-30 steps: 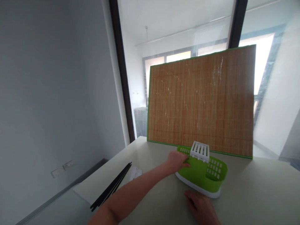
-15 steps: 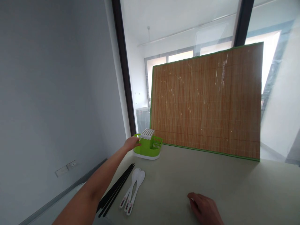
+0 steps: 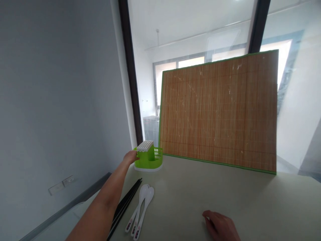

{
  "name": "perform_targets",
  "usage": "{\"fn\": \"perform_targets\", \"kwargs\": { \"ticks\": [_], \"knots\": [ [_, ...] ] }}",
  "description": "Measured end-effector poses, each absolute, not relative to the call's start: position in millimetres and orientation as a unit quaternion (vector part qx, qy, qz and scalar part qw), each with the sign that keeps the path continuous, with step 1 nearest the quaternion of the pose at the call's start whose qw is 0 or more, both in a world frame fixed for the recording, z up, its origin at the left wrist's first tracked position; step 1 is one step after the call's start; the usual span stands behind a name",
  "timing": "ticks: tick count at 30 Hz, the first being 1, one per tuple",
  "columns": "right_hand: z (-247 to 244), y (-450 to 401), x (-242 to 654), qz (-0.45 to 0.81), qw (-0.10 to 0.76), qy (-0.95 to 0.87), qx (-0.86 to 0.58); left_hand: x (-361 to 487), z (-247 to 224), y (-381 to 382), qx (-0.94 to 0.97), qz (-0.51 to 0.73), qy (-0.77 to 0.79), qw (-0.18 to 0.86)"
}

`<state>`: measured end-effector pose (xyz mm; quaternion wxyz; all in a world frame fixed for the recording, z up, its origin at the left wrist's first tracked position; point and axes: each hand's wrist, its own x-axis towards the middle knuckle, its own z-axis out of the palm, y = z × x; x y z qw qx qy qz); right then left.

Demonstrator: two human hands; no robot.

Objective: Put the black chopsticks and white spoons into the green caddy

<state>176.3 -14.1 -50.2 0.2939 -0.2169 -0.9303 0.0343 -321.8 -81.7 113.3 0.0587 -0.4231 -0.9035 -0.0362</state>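
Clasping green caddy (image 3: 144, 162) near tabletop (image 3: 180, 190) edge: left fingers (image 3: 136, 157); room rightward; right fingers (image 3: 210, 213) curled.

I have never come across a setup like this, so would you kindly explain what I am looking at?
Of course. There is no machine here: these are a person's own bare hands. The view comes from a camera worn on the head, looking forward and down, so the arms reach in from the bottom edge.

The left hand holds one end of a green caddy with a white slatted top and a white base. The right hand is curled at the near side of the table, with nothing visible in it.

Three white spoons lie on the table, beside some black sticks partly hidden by the left arm. A brown mat with green edging stands at the back.
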Motion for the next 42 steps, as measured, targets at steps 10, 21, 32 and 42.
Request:
{"fn": "perform_targets", "kwargs": {
  "ticks": [10, 21, 32, 42],
  "knots": [
    [-53.9, -12.3, 176.3, 0.014, 0.289, -0.933, -0.215, -311.9, 109.9, -93.4, -0.407, -0.069, -0.905, 0.101],
    [-56.2, -13.8, 179.3, 0.043, 0.277, -0.938, -0.203, -178.7, 37.1, -187.6, -0.522, -0.185, -0.805, 0.213],
    [-55.9, -16.0, 185.5, 0.064, 0.270, -0.934, -0.227, -86.7, -38.0, -233.1, -0.446, -0.156, -0.831, 0.293],
    [-57.6, -15.2, 186.7, 0.069, 0.270, -0.933, -0.230, -87.9, -21.1, -228.8, -0.412, -0.040, -0.889, 0.197]
  ]
}}
